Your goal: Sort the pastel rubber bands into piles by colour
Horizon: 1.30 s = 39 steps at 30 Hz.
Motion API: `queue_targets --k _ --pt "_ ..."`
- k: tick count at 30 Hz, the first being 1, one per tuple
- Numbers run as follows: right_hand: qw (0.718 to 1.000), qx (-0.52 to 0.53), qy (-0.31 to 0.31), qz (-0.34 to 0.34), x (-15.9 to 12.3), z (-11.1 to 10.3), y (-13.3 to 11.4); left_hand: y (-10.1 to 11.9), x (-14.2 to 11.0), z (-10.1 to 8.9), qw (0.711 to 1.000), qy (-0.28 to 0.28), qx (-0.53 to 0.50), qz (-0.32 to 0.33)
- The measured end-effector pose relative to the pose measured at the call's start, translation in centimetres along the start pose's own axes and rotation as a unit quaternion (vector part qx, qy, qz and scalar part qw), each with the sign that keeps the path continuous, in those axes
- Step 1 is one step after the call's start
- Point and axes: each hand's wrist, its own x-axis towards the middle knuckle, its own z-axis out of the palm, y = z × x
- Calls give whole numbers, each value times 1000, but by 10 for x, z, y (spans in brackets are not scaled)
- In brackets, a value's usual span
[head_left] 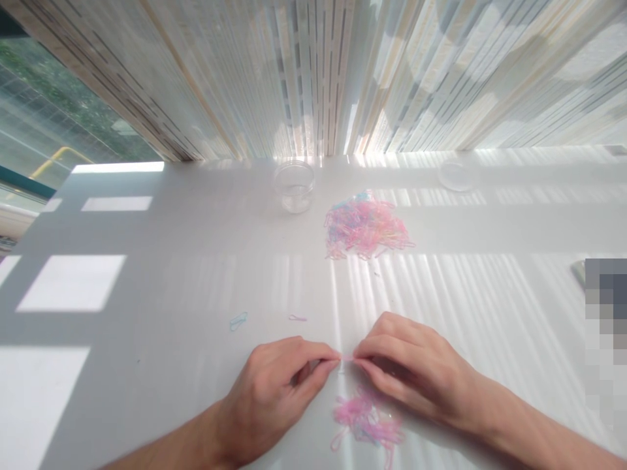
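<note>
My left hand (279,391) and my right hand (411,372) meet fingertip to fingertip over the white table (196,274), both pinched on one small pink elastic band (347,358) stretched between them. Just below my hands lies a small heap of pink bands (365,418). A bigger heap of pink, blue and yellow bands (365,225) lies farther back at the middle. A single blue band (238,320) and a single purple band (296,318) lie loose to the left of my hands.
A clear plastic cup (294,185) stands at the back beside the big heap. A clear round lid (455,175) lies at the back right. Striped curtains (323,72) hang behind the table. A blurred patch covers the right edge.
</note>
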Motion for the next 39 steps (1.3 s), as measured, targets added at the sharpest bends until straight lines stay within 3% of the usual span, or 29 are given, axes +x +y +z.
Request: queue_targets --k 16,21,26,31,39 --pt "999 -18 46 -7 1 2 2 1 1 -2 1000 -12 3 5" --pt "1000 -3 15 -20 2 0 -1 -1 -1 -2 1000 -14 -4 1" --pt "999 -32 33 -2 3 -6 2 -1 -1 -1 1000 -2 17 -4" --pt "990 -112 68 49 3 -12 9 -1 -1 -1 997 -30 24 64" --pt "992 -103 42 64 5 -18 9 0 0 -3 984 -101 48 137"
